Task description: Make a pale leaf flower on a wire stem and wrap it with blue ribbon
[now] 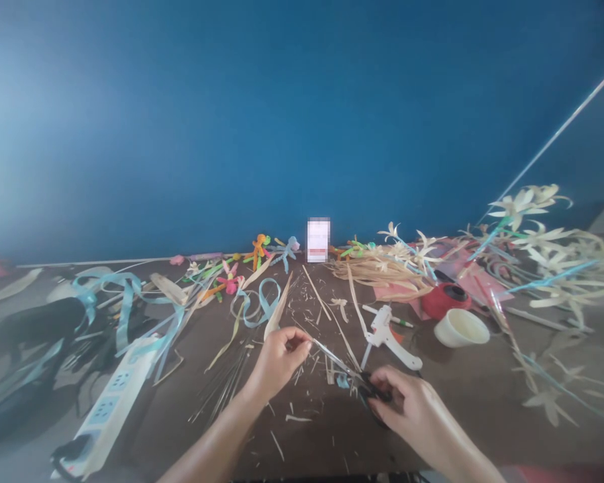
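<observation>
My right hand [405, 399] grips the dark handles of a pair of scissors [339, 363], whose blades point up and left. The tips of the blades reach the fingers of my left hand [284, 355], which are pinched together. A pale dried leaf strip [280, 305] rises from behind that hand, seemingly held in it; the exact grip is hidden by the fingers. Small cut scraps [298, 418] are scattered on the brown table [302, 453] around and below both hands. A white glue gun [390, 339] lies just beyond my right hand.
A white power strip [113, 402] and light blue ribbon [128, 302] lie on the left. To the right are a cream cup [462, 328], a red round object [443, 300] and pale leaf flowers [548, 255]. A blurred upright screen [318, 240] stands against the blue wall [302, 121].
</observation>
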{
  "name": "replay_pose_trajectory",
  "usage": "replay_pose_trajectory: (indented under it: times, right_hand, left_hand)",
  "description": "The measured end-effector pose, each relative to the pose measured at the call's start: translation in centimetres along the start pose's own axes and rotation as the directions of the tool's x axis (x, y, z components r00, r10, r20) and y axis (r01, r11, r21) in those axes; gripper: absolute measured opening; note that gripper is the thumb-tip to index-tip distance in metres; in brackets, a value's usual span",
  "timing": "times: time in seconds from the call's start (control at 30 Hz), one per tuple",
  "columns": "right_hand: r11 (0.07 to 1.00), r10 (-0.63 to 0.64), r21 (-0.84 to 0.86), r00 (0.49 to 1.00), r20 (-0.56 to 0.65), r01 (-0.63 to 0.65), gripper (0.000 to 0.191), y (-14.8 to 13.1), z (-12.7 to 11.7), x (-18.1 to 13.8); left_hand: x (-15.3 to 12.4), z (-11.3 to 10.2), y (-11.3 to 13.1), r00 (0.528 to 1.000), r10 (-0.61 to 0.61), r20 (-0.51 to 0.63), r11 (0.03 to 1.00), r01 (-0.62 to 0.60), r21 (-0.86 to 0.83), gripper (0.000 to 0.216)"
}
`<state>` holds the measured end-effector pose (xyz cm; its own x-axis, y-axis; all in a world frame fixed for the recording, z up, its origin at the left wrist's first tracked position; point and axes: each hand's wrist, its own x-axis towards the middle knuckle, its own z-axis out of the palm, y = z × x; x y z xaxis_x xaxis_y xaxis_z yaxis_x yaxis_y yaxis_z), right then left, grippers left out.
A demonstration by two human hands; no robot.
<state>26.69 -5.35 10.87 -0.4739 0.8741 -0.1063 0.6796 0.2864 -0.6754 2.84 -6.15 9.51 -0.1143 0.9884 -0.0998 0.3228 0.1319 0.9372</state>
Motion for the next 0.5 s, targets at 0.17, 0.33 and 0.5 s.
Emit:
replay_pose_trajectory:
  times: [0.17,0.33,0.5]
  right_hand:
    - [1.0,-0.002,-0.021,1.0,-0.002,0.002,0.009,0.1,-0.1,0.0]
    - [0.994,-0.063,-0.088,0.997,-0.048,0.059,0.008,0.7,0.2,0.0]
    - [0.977,-0.125,-0.187,0.987,-0.106,0.104,0.007,1.8,0.7,-0.1]
  left_hand:
    - [0.0,0.0,0.2,1.0,0.001,0.021,1.0,-0.001,0.0,0.015]
    - [0.2,0.0,0.0,1.0,0.0,0.014,1.0,0.0,0.026,0.015]
    - [0.3,0.0,-0.3,1.0,0.015,0.028,0.998,-0.017,0.063,0.016]
